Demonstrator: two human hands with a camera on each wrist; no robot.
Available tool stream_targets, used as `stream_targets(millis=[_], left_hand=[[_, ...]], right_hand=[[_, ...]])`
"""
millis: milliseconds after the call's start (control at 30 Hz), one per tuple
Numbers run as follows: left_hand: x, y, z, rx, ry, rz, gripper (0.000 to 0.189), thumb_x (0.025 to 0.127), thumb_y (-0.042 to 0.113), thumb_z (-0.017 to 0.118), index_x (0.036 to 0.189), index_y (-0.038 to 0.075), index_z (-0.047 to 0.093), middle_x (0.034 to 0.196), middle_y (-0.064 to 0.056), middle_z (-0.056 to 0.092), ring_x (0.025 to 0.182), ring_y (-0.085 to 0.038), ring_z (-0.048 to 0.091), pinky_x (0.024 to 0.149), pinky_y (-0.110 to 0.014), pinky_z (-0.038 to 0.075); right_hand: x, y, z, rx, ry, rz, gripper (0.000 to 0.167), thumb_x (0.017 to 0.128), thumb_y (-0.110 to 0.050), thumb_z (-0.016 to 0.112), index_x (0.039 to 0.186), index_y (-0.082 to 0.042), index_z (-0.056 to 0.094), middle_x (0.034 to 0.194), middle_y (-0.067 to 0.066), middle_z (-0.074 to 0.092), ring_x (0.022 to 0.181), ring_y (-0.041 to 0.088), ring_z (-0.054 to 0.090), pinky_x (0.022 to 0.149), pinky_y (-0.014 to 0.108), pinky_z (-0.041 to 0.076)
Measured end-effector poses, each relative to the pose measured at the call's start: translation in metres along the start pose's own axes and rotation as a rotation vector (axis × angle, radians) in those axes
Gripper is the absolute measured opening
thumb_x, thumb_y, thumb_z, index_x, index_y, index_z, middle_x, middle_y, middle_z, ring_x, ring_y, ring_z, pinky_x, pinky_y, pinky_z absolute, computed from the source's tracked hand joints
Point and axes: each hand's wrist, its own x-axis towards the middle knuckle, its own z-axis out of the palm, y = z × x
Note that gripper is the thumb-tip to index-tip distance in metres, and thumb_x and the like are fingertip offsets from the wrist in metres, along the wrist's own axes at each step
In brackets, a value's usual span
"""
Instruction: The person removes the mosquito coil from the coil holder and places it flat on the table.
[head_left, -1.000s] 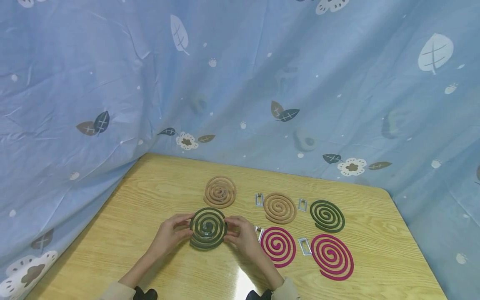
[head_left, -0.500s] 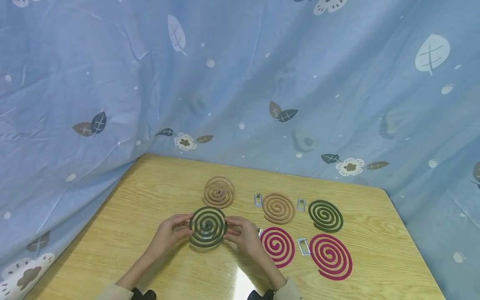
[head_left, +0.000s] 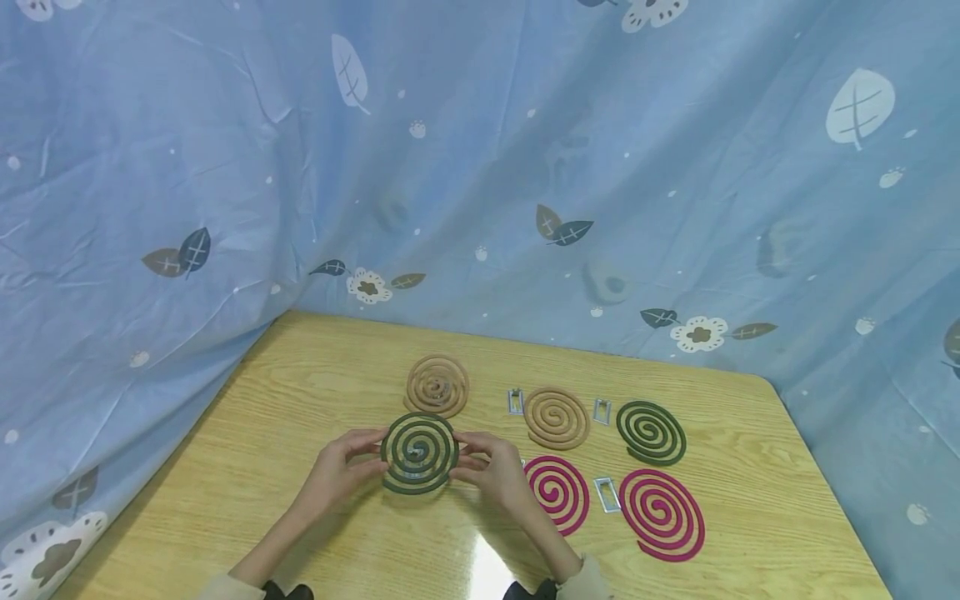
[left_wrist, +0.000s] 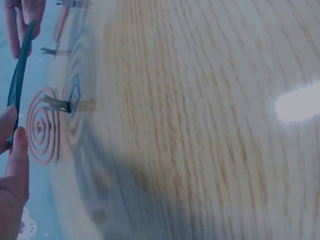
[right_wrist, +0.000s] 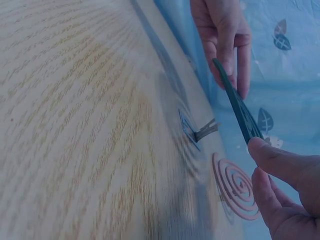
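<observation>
Both hands hold a dark green mosquito coil [head_left: 417,490] by its opposite edges. My left hand [head_left: 341,471] pinches its left side between thumb and fingers; my right hand [head_left: 491,475] pinches the right side. The coil is tilted and raised off the table. Under it stands a small metal coil stand, whose flat frame [right_wrist: 187,130] lies on the wood with forked prongs [right_wrist: 206,130] rising. In both wrist views the coil and the prongs are apart. Just behind, a tan coil [head_left: 437,357] sits on a stand, its metal showing at the centre.
On the right lie another tan coil [head_left: 557,389], a green coil [head_left: 651,460] and two pink coils [head_left: 553,458] side by side. Flat metal stands [head_left: 515,401] lie among them, one mostly hidden by my right hand. A blue patterned curtain [head_left: 480,167] hangs behind the wooden table [head_left: 315,367].
The green coil has shifted slightly up and right in both hands, over the stand seen through its gaps. The head view has drifted a little. The other coils stay put.
</observation>
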Motion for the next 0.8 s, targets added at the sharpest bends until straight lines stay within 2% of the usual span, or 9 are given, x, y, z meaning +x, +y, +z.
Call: stream_targets(millis=[300, 600, 700, 800], left_hand=[[0.0, 0.002, 0.002, -0.04, -0.035, -0.058, 0.047, 0.078, 0.005, 0.076, 0.122, -0.003, 0.062, 0.114, -0.014, 0.063, 0.102, -0.03, 0.061, 0.092, -0.041, 0.054], [-0.004, 0.0, 0.004, -0.073, -0.105, 0.001, 0.047, 0.079, 0.01, 0.076, 0.119, -0.009, 0.06, 0.108, -0.016, 0.062, 0.098, -0.032, 0.063, 0.088, -0.037, 0.056], [-0.004, -0.001, 0.007, -0.088, -0.118, 0.008, 0.047, 0.078, 0.01, 0.077, 0.118, -0.007, 0.061, 0.106, -0.014, 0.063, 0.096, -0.028, 0.064, 0.088, -0.036, 0.056], [-0.004, -0.004, 0.01, -0.096, -0.13, 0.02, 0.046, 0.077, 0.011, 0.078, 0.118, -0.005, 0.062, 0.105, -0.012, 0.063, 0.094, -0.022, 0.064, 0.088, -0.033, 0.056]], right_hand=[[-0.002, 0.001, -0.006, 0.002, -0.002, 0.009, 0.047, 0.069, 0.013, 0.076, 0.114, 0.014, 0.062, 0.108, 0.028, 0.061, 0.094, 0.039, 0.062, 0.084, 0.024, 0.057], [-0.01, 0.001, -0.014, -0.046, -0.038, 0.052, 0.052, 0.066, 0.01, 0.078, 0.115, 0.012, 0.062, 0.097, 0.019, 0.062, 0.09, 0.031, 0.063, 0.079, 0.022, 0.058], [-0.014, 0.001, -0.018, -0.09, -0.048, 0.021, 0.053, 0.067, 0.006, 0.079, 0.117, 0.009, 0.062, 0.099, 0.018, 0.064, 0.088, 0.029, 0.064, 0.079, 0.023, 0.058], [-0.017, 0.003, -0.023, -0.181, -0.058, -0.04, 0.053, 0.067, 0.001, 0.08, 0.117, 0.006, 0.063, 0.098, 0.016, 0.067, 0.084, 0.026, 0.066, 0.079, 0.027, 0.059]])
